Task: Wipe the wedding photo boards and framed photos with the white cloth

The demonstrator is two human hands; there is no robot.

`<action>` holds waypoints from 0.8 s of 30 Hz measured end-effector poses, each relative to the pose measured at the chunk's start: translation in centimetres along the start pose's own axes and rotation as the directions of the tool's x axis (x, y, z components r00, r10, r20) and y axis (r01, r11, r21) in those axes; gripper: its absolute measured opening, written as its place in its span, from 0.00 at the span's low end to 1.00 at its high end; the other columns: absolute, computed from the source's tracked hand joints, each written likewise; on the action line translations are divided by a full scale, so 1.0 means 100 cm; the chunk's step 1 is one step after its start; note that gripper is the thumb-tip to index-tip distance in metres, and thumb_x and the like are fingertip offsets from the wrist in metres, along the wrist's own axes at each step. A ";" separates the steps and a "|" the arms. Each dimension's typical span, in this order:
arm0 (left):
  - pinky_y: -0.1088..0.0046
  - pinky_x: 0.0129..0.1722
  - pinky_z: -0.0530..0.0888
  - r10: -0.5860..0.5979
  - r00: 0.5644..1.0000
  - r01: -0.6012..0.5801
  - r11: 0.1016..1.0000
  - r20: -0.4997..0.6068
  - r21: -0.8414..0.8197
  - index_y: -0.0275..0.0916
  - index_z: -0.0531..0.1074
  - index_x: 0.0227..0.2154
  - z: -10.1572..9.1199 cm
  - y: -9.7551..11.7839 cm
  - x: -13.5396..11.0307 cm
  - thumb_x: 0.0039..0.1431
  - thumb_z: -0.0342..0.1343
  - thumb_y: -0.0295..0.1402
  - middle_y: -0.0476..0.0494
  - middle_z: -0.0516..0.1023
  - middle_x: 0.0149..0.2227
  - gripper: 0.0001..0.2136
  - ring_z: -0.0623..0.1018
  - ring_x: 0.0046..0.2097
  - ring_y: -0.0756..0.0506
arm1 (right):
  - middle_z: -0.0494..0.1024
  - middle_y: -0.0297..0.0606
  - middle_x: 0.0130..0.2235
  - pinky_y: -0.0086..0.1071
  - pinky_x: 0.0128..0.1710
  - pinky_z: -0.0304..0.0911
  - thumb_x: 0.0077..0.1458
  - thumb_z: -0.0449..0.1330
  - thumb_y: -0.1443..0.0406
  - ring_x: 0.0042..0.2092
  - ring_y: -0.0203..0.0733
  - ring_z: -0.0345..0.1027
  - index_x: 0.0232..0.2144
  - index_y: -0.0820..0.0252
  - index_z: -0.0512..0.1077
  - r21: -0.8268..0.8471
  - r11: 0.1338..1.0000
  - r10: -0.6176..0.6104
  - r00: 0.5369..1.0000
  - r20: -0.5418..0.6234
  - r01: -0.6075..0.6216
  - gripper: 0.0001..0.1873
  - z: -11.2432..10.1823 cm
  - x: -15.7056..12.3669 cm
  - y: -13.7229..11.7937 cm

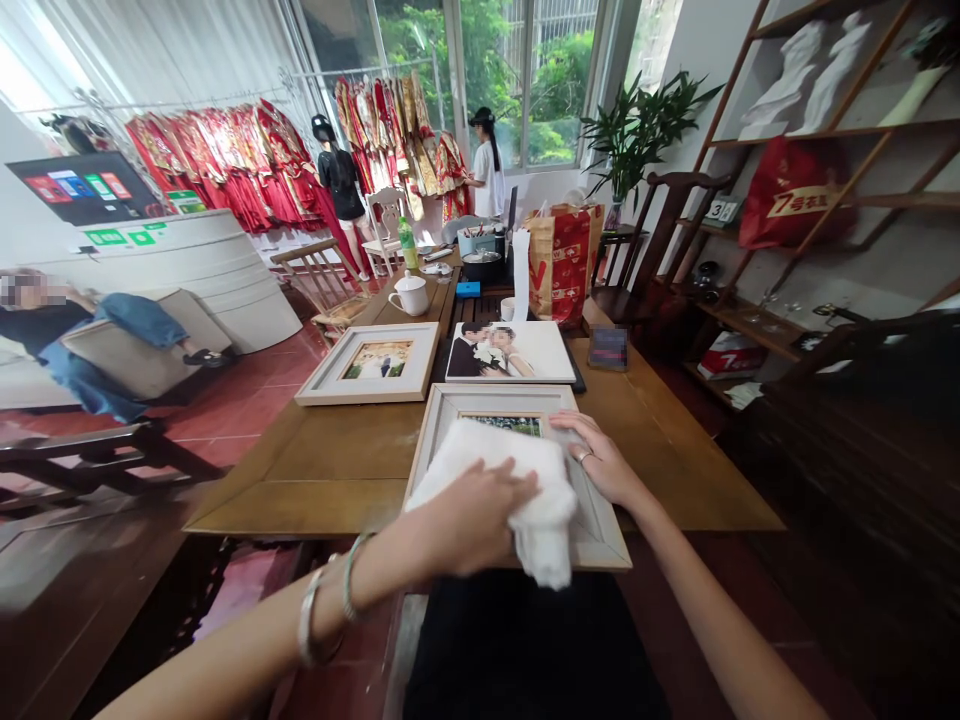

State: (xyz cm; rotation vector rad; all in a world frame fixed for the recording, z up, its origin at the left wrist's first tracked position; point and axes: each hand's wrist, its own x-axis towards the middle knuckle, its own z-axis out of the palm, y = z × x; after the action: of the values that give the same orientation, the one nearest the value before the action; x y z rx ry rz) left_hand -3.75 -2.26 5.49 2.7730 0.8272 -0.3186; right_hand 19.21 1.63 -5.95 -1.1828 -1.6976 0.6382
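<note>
A white picture frame lies flat at the near edge of the wooden table. A white cloth is spread over its middle. My left hand presses down on the cloth, fingers curled over it. My right hand lies flat on the frame's right side, fingers stretched out, a ring on one finger. Only the top of the photo under the glass shows.
A second framed photo and an unframed wedding print lie further back. Behind them stand a white mug, a green bottle, a red gift bag. Shelves at right; people stand by racks of red garments.
</note>
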 end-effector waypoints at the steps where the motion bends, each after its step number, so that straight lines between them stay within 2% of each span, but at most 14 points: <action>1: 0.55 0.61 0.59 0.024 1.000 -0.025 0.999 -0.007 -0.042 0.35 0.53 0.62 0.004 0.010 -0.009 0.48 0.46 0.22 0.42 0.61 0.63 0.34 0.56 0.65 0.41 | 0.73 0.39 0.52 0.47 0.62 0.50 0.47 0.49 0.73 0.60 0.46 0.59 0.43 0.54 0.72 -0.001 1.000 -0.006 1.000 0.001 0.006 0.23 0.000 0.000 0.000; 3: 0.52 0.61 0.59 -0.026 0.999 0.024 0.997 -0.034 -0.073 0.37 0.52 0.63 0.014 0.024 -0.017 0.48 0.47 0.23 0.43 0.58 0.64 0.35 0.55 0.65 0.39 | 0.73 0.40 0.52 0.47 0.62 0.50 0.48 0.49 0.73 0.60 0.46 0.59 0.44 0.54 0.72 -0.003 1.000 -0.011 1.000 0.003 0.011 0.23 0.000 0.000 0.000; 5: 0.49 0.60 0.60 -0.169 0.983 0.168 0.986 -0.068 -0.012 0.36 0.53 0.62 0.020 0.027 -0.010 0.48 0.49 0.23 0.40 0.57 0.65 0.35 0.56 0.65 0.35 | 0.72 0.39 0.52 0.47 0.63 0.49 0.48 0.49 0.73 0.60 0.46 0.58 0.45 0.54 0.72 -0.007 1.000 -0.008 1.000 0.009 0.008 0.23 0.000 -0.001 0.000; 7: 0.45 0.58 0.60 -0.312 0.941 0.324 0.943 -0.131 0.077 0.32 0.53 0.62 0.022 0.018 0.008 0.48 0.50 0.22 0.34 0.55 0.65 0.34 0.56 0.64 0.31 | 0.72 0.39 0.53 0.48 0.63 0.49 0.48 0.50 0.73 0.61 0.46 0.58 0.45 0.53 0.72 -0.007 1.000 0.004 1.000 0.015 -0.004 0.23 0.000 -0.001 0.001; 9: 0.43 0.58 0.58 -0.401 0.893 0.430 0.895 -0.205 0.121 0.30 0.51 0.62 0.018 0.001 0.032 0.50 0.49 0.20 0.31 0.53 0.65 0.33 0.54 0.65 0.30 | 0.72 0.39 0.53 0.48 0.63 0.49 0.48 0.50 0.73 0.61 0.47 0.57 0.46 0.53 0.72 -0.002 1.000 0.020 1.000 0.016 -0.020 0.23 0.000 -0.001 0.002; 11: 0.44 0.59 0.56 -0.440 0.859 0.481 0.869 -0.262 0.117 0.29 0.49 0.63 0.011 -0.017 0.053 0.53 0.46 0.18 0.29 0.49 0.66 0.32 0.51 0.66 0.30 | 0.72 0.40 0.53 0.49 0.63 0.49 0.48 0.50 0.72 0.61 0.47 0.57 0.45 0.54 0.72 -0.001 1.000 0.029 1.000 0.012 -0.029 0.23 0.001 -0.001 0.002; 13: 0.44 0.60 0.56 -0.449 0.844 0.496 0.862 -0.292 0.108 0.28 0.47 0.63 0.005 -0.029 0.066 0.54 0.44 0.17 0.27 0.46 0.67 0.32 0.48 0.66 0.31 | 0.71 0.41 0.54 0.49 0.63 0.48 0.48 0.50 0.72 0.61 0.48 0.58 0.45 0.54 0.72 0.002 0.999 0.035 0.999 0.006 -0.035 0.23 0.001 -0.001 0.001; 15: 0.43 0.58 0.57 -0.445 0.848 0.490 0.865 -0.289 0.105 0.27 0.49 0.62 0.003 -0.028 0.067 0.54 0.43 0.17 0.25 0.48 0.66 0.30 0.49 0.66 0.30 | 0.71 0.40 0.54 0.48 0.63 0.49 0.48 0.51 0.72 0.61 0.48 0.58 0.46 0.54 0.72 0.010 0.999 0.048 0.999 -0.002 -0.048 0.23 0.001 0.000 0.000; 17: 0.43 0.56 0.61 -0.409 0.877 0.445 0.889 -0.251 0.109 0.27 0.54 0.60 0.007 -0.014 0.056 0.54 0.45 0.19 0.24 0.54 0.64 0.28 0.53 0.65 0.30 | 0.71 0.39 0.54 0.47 0.62 0.49 0.47 0.51 0.72 0.61 0.47 0.58 0.46 0.53 0.72 0.022 0.998 0.064 0.998 -0.009 -0.064 0.24 0.001 -0.001 -0.001; 19: 0.46 0.56 0.64 -0.333 0.923 0.358 0.927 -0.192 0.110 0.29 0.58 0.59 0.014 0.013 0.036 0.54 0.48 0.23 0.28 0.59 0.62 0.27 0.57 0.64 0.31 | 0.71 0.39 0.54 0.46 0.62 0.50 0.47 0.51 0.72 0.60 0.48 0.59 0.45 0.53 0.73 0.024 0.997 0.078 0.997 -0.017 -0.078 0.24 0.001 -0.001 -0.002; 21: 0.44 0.57 0.63 -0.222 0.967 0.234 0.969 -0.127 0.085 0.28 0.54 0.61 0.023 0.044 0.015 0.54 0.50 0.27 0.26 0.58 0.63 0.30 0.57 0.64 0.29 | 0.71 0.40 0.54 0.46 0.62 0.51 0.47 0.51 0.71 0.60 0.48 0.59 0.46 0.53 0.73 0.023 0.996 0.088 0.996 -0.026 -0.088 0.23 0.001 -0.001 -0.002; 24: 0.40 0.57 0.62 -0.094 0.993 0.097 0.995 -0.069 0.029 0.32 0.53 0.63 0.034 0.081 -0.003 0.55 0.52 0.32 0.29 0.54 0.64 0.32 0.54 0.64 0.27 | 0.69 0.41 0.55 0.46 0.61 0.50 0.48 0.51 0.70 0.61 0.48 0.58 0.46 0.53 0.73 0.025 0.994 0.105 0.994 -0.022 -0.104 0.23 0.001 -0.001 -0.002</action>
State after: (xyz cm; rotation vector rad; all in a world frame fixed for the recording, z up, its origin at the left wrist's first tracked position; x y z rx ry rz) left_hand 0.01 -9.98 3.59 2.7937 0.9818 -0.2589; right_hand 19.06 1.51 -5.86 -1.2637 -1.6125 0.7046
